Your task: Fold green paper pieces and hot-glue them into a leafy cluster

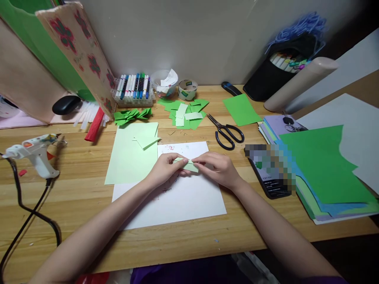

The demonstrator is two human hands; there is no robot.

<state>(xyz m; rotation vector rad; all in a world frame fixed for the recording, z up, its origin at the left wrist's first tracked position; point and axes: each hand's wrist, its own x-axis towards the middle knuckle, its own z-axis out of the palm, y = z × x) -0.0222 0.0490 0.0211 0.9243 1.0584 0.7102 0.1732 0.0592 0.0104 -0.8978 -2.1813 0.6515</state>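
Note:
Between my two hands is a small piece of light green paper (191, 166), held above a white sheet (195, 201) that bears a few coloured marks. My left hand (167, 167) pinches its left part, thumb on top. The fingertips of my right hand (219, 167) close on its right upper edge, where a fold seems to run. To the left lies a larger pale green sheet (127, 157) with a folded light green piece (146, 141) on it. Beyond my hands, light green strips (181, 114) rest on a pile of darker green pieces (194, 123).
Black-handled scissors (226, 132) and a phone (268, 177) lie to the right, beside stacked coloured paper (319, 169). A glue gun (37, 156) with its black cable sits at the left. Along the back stand markers (133, 88), a tape roll (187, 89) and a black pouch (263, 79).

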